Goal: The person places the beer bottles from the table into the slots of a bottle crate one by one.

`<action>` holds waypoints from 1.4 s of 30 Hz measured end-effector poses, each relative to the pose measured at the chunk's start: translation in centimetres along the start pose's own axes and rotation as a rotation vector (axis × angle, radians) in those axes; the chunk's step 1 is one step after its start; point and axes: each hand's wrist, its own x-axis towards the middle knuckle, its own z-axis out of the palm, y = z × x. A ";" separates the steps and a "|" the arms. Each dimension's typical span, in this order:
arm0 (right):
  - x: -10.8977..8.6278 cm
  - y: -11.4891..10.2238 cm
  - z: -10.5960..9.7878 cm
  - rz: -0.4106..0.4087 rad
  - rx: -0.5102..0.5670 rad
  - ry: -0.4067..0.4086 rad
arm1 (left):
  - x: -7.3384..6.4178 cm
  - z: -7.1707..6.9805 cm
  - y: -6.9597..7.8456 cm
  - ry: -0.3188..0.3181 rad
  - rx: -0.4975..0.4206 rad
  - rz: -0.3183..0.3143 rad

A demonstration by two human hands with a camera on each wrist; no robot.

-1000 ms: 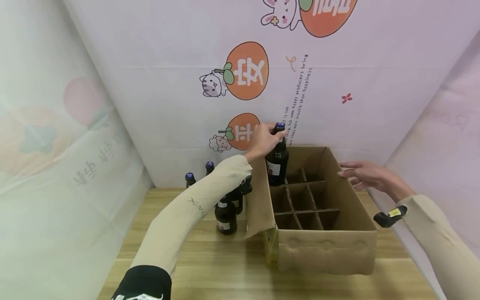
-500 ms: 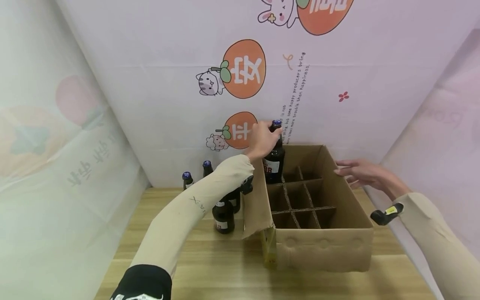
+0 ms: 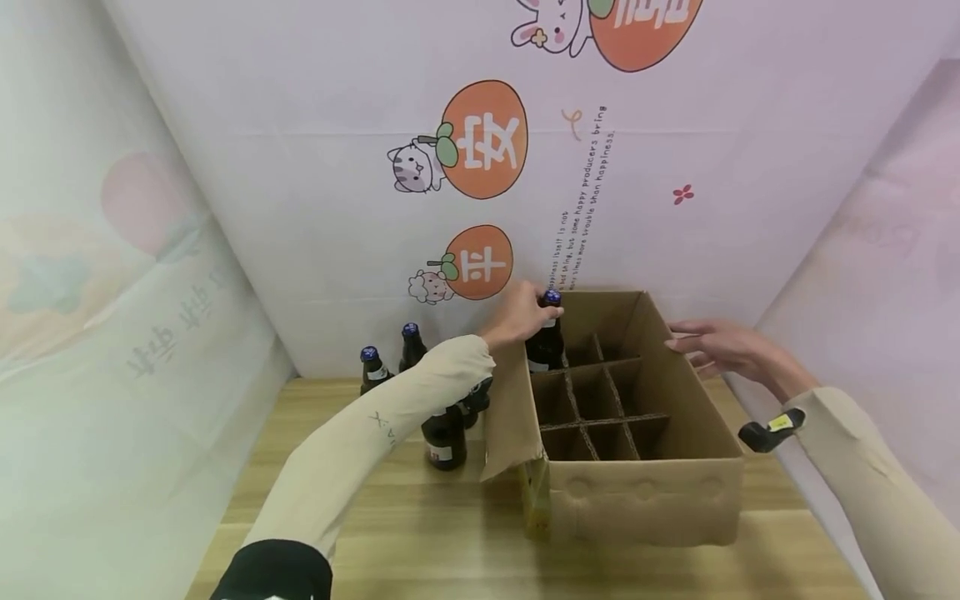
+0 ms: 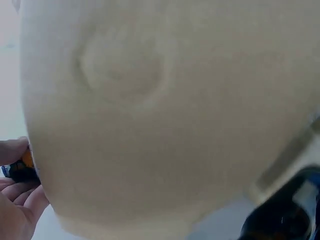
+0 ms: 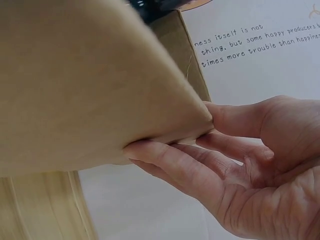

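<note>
In the head view my left hand [image 3: 519,315] grips the neck of a dark beer bottle [image 3: 545,346] with a blue cap. The bottle stands upright in the far left compartment of the cardboard box [image 3: 645,500], its lower part hidden inside. At the box's right side, my right hand [image 3: 723,346] holds the wall near the far corner. Thumb and fingers [image 5: 170,159] meet the cardboard edge from both sides in the right wrist view. A loose flap [image 4: 135,140] fills most of the left wrist view, with the left hand [image 4: 20,205] partly behind it.
Several more beer bottles [image 3: 444,442] stand on the wooden table [image 3: 420,533] left of the box, partly behind the left sleeve. Cardboard dividers [image 3: 600,367] split the box into compartments. Printed white cloth [image 3: 337,208] hangs close behind and at both sides.
My left hand has lowered the beer bottle deeper into the far left compartment; its cap now sits near the box rim's height. The right hand has stayed at the box wall.
</note>
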 end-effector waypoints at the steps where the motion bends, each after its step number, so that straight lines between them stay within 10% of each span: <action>1: -0.1 0.1 0.0 0.000 -0.003 0.004 | 0.0 0.1 0.1 -0.032 0.008 -0.002; 10: -0.1 0.0 0.2 0.002 -0.010 0.003 | 1.1 0.6 0.0 -0.170 0.258 -0.021; 21: 0.0 -0.4 0.1 0.000 0.002 0.002 | 2.1 1.3 0.5 -0.550 0.628 0.113; 29: -0.2 -0.3 0.2 0.004 -0.001 0.026 | 2.0 0.6 0.1 -0.607 0.412 0.171; 42: -0.5 -0.2 0.3 0.003 -0.004 0.050 | 1.1 0.4 0.8 -0.645 0.358 0.229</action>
